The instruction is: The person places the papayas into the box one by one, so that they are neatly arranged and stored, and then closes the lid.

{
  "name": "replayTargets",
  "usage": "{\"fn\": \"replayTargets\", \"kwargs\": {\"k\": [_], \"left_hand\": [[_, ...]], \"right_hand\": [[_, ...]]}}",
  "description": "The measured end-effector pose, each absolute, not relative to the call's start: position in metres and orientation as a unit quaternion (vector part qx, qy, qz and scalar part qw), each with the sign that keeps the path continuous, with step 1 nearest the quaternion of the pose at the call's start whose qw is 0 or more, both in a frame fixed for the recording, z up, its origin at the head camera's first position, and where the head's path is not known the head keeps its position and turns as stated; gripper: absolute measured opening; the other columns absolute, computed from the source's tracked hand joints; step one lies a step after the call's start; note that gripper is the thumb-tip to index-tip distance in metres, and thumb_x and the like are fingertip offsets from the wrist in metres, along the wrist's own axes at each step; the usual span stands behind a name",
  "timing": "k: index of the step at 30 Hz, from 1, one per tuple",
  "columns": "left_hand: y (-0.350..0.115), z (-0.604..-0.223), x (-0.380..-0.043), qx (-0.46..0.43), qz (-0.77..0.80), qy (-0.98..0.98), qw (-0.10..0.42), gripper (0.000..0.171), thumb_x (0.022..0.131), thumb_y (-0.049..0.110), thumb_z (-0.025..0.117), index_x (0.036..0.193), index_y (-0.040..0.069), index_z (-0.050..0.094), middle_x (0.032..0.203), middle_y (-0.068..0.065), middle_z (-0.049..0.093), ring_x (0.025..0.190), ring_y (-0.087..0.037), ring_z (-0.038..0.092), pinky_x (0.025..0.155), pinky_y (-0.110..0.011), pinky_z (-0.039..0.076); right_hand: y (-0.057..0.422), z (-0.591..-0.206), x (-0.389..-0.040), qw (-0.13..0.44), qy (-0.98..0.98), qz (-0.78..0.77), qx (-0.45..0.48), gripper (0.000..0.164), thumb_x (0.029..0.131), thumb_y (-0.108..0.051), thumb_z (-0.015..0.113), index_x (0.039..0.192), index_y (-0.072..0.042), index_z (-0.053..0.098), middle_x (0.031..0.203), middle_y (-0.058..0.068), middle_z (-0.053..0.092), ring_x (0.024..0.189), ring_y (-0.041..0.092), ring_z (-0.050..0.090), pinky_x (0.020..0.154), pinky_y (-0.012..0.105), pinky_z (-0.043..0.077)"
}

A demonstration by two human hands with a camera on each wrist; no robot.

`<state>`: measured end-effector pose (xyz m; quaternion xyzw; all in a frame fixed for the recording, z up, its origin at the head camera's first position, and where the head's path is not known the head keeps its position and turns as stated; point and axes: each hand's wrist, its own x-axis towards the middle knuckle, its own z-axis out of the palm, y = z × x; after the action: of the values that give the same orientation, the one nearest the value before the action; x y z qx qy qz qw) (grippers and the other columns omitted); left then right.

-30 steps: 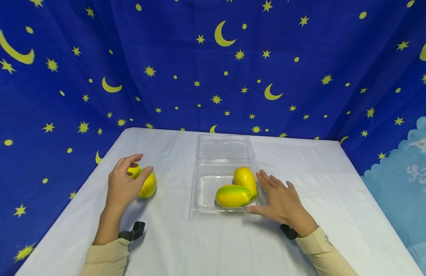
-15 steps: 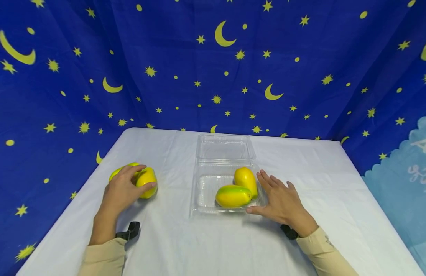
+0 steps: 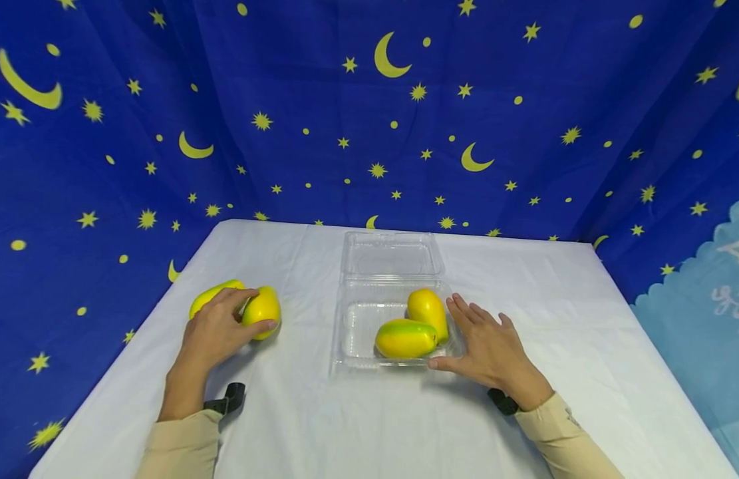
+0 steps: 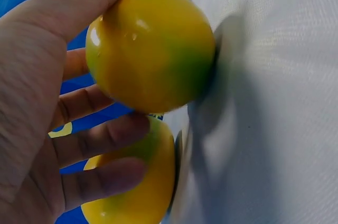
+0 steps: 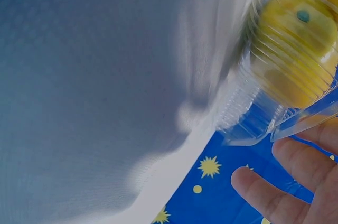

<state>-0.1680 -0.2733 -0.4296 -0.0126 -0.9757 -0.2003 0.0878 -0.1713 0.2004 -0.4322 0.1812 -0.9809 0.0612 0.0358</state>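
Observation:
My left hand (image 3: 216, 326) pinches a smooth yellow fruit (image 3: 263, 311), like a mango or papaya, between thumb and fingers. Green patches show on this fruit (image 4: 153, 49) in the left wrist view. A second yellow-green fruit (image 3: 212, 298) lies just behind that hand, partly hidden by it. At the middle of the table sits a clear plastic clamshell box (image 3: 357, 332) with its lid (image 3: 393, 256) folded back. Inside its right half lie two fruits, one yellow (image 3: 428, 313) and one yellow-green (image 3: 406, 338). Beside the box's right edge, my right hand (image 3: 491, 349) spreads its fingers, apparently touching the rim.
White cloth covers the table (image 3: 357, 426). A blue curtain (image 3: 309, 100) printed with yellow moons and stars hangs behind and at the sides. Light-blue fabric (image 3: 698, 313) with white lettering hangs at the far right.
My left hand has come down around the nearer loose fruit and closed on it, and that fruit has shifted slightly to the right. The right hand and box stay put.

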Motion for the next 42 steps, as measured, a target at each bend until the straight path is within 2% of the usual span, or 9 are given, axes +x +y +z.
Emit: {"fn": "replayTargets", "kwargs": {"k": [3, 4, 14, 26, 32, 42], "left_hand": [[-0.272, -0.431, -0.169, -0.018, -0.215, -0.973, 0.085, 0.085, 0.076, 0.074, 0.070, 0.139, 0.018, 0.059, 0.137, -0.013, 0.058, 0.093, -0.026, 0.066, 0.075, -0.045, 0.053], [-0.272, -0.432, -0.169, -0.017, -0.222, -0.971, 0.083, 0.085, 0.075, 0.074, 0.070, 0.139, 0.019, 0.059, 0.136, -0.013, 0.059, 0.092, -0.025, 0.067, 0.075, -0.044, 0.053], [-0.272, -0.440, -0.175, -0.022, -0.270, -0.961, 0.056, 0.091, 0.074, 0.077, 0.068, 0.143, 0.020, 0.054, 0.139, -0.017, 0.059, 0.096, -0.027, 0.069, 0.079, -0.045, 0.055], [-0.274, -0.445, -0.180, 0.000, -0.305, -0.952, 0.034, 0.089, 0.073, 0.079, 0.068, 0.145, 0.030, 0.052, 0.143, -0.011, 0.057, 0.096, -0.025, 0.064, 0.081, -0.042, 0.051], [-0.275, -0.448, -0.183, 0.001, -0.337, -0.941, 0.023, 0.085, 0.074, 0.076, 0.070, 0.144, 0.034, 0.051, 0.144, -0.008, 0.057, 0.101, -0.025, 0.065, 0.082, -0.041, 0.053], [-0.274, -0.450, -0.182, -0.018, -0.345, -0.938, 0.032, 0.083, 0.075, 0.073, 0.072, 0.144, 0.031, 0.052, 0.139, -0.009, 0.061, 0.097, -0.023, 0.070, 0.079, -0.039, 0.056]], "right_hand": [[0.200, -0.432, -0.172, 0.036, -0.981, 0.062, 0.181, 0.120, 0.068, -0.091, 0.057, 0.158, -0.015, 0.033, 0.163, 0.005, 0.034, 0.140, 0.040, 0.046, 0.104, 0.078, 0.029], [0.200, -0.432, -0.172, 0.036, -0.981, 0.061, 0.181, 0.120, 0.068, -0.091, 0.057, 0.158, -0.015, 0.032, 0.163, 0.005, 0.034, 0.140, 0.040, 0.046, 0.104, 0.078, 0.030], [0.201, -0.433, -0.172, 0.030, -0.981, 0.063, 0.181, 0.120, 0.069, -0.091, 0.056, 0.159, -0.015, 0.030, 0.164, 0.004, 0.032, 0.142, 0.038, 0.044, 0.105, 0.077, 0.029], [0.201, -0.432, -0.172, 0.027, -0.980, 0.066, 0.183, 0.121, 0.069, -0.092, 0.054, 0.159, -0.015, 0.030, 0.164, 0.005, 0.031, 0.142, 0.039, 0.043, 0.106, 0.078, 0.027], [0.201, -0.432, -0.172, 0.028, -0.981, 0.065, 0.183, 0.121, 0.070, -0.092, 0.054, 0.159, -0.014, 0.030, 0.164, 0.006, 0.031, 0.141, 0.040, 0.044, 0.105, 0.079, 0.028], [0.201, -0.432, -0.172, 0.031, -0.980, 0.065, 0.184, 0.121, 0.069, -0.091, 0.056, 0.158, -0.014, 0.031, 0.164, 0.006, 0.032, 0.141, 0.040, 0.044, 0.105, 0.078, 0.028]]}}
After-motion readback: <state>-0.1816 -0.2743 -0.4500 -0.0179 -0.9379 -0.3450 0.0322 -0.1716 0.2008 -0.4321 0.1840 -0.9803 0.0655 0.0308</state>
